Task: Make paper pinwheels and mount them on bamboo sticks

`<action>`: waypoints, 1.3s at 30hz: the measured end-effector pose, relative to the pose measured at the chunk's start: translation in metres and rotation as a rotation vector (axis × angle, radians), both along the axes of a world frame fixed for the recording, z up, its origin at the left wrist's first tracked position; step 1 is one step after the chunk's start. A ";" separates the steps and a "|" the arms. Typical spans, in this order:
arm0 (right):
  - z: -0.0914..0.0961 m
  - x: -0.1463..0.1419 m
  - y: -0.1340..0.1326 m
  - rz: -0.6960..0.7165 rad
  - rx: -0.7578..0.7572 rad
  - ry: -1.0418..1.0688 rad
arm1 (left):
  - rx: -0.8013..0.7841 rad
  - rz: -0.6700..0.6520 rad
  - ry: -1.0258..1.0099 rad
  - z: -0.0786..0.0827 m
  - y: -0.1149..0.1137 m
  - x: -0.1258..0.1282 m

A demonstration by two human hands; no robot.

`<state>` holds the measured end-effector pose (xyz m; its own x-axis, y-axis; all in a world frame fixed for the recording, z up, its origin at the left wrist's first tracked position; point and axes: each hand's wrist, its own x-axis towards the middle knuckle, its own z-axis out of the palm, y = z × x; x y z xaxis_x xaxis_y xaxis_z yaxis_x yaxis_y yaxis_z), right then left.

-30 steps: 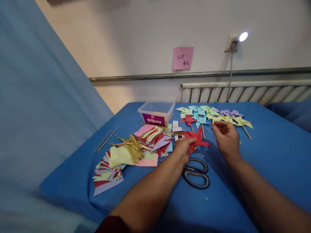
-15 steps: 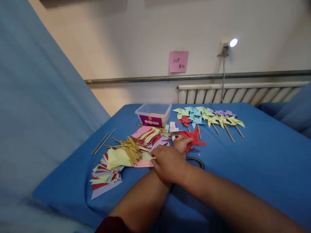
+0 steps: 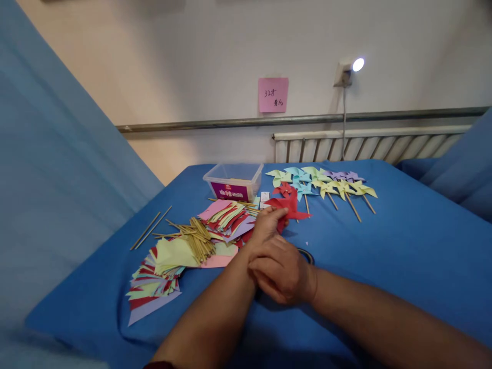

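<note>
My left hand (image 3: 266, 226) pinches a folded red paper pinwheel (image 3: 287, 207) just above the blue cloth-covered table (image 3: 403, 241). My right hand (image 3: 282, 274) lies across my left wrist with its fingers curled. Whatever is inside them is hidden. Under that hand only a black handle loop of the scissors (image 3: 307, 253) shows. A heap of thin wooden sticks (image 3: 200, 240) lies left of my hands, between two spreads of cut coloured paper (image 3: 226, 215).
A clear plastic box (image 3: 234, 180) stands at the back, with a row of finished pinwheels on sticks (image 3: 326, 184) to its right. More paper squares (image 3: 154, 282) fan out near the left edge. Two loose sticks (image 3: 149, 233) lie apart. A blue curtain (image 3: 57, 169) hangs at left.
My right hand left the pinwheel, swept left and came to rest over my left wrist and the scissors. My left hand lifted the red pinwheel slightly towards the back.
</note>
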<state>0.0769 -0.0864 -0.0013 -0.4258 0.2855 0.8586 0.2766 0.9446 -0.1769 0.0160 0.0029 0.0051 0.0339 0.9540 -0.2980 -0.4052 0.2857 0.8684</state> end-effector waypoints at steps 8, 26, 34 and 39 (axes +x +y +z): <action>-0.030 0.057 0.069 -0.460 -0.644 0.349 | 0.231 0.255 -0.063 0.007 0.027 -0.034; -0.009 0.023 0.104 -0.707 -0.825 -0.578 | 0.231 0.228 -0.088 0.006 0.026 -0.030; -0.003 0.014 0.122 -0.704 -0.852 -0.657 | 0.214 0.224 -0.080 0.001 0.029 -0.035; 0.000 0.013 0.118 -0.691 -0.839 -0.674 | 0.202 0.226 -0.082 0.000 0.029 -0.035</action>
